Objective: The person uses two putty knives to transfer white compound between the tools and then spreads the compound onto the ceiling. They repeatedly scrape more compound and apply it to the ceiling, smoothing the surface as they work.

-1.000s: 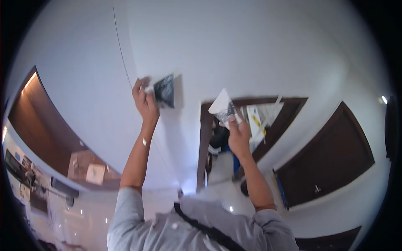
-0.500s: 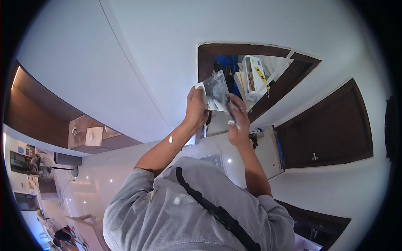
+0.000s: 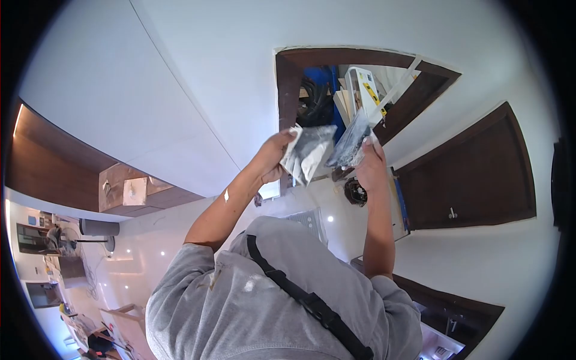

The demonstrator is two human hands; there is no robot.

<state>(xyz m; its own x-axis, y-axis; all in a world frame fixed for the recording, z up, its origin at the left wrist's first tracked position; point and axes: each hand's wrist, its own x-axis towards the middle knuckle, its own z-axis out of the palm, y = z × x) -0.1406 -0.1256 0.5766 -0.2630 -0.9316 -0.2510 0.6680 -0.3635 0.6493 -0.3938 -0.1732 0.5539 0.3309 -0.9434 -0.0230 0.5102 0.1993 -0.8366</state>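
Observation:
My left hand [image 3: 276, 157] grips a flat, whitish-smeared plate [image 3: 312, 150] by its left edge, with white paste on its face. A second flat plate [image 3: 350, 146], grey and smeared with white, is held by my right hand [image 3: 372, 161] at its lower right side. The two plates are tilted and close side by side, with a narrow gap between them. Fingers of both hands are partly hidden behind the plates.
Ahead is a dark wooden door frame [image 3: 289, 90] with black hoses [image 3: 313, 102] and a yellow level [image 3: 372, 95] beyond. A brown door [image 3: 471, 174] stands at the right. A wooden niche [image 3: 54, 159], a fan and a bin [image 3: 98, 228] are at the left.
My hands have moved apart. The plate in my left hand has tilted and lowered, and the plate in my right hand now shows its face.

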